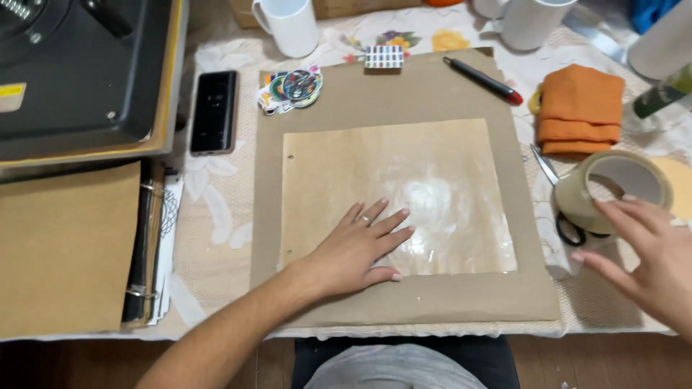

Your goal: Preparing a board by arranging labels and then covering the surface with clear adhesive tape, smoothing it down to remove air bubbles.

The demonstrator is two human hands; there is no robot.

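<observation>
The left hand (358,248) lies flat, fingers spread, pressing the glossy tan sheet (404,194) against the cardboard board (404,295) beneath, apparently to keep it from sliding. The right hand (645,263), open and holding nothing, hovers with fingertips just beside the tape roll (613,189); scissors (566,216) lie beneath the roll.

I see a black phone (213,112) at 10 o'clock, white mugs (288,25) at 12, an orange cloth (580,108) at 2.
</observation>
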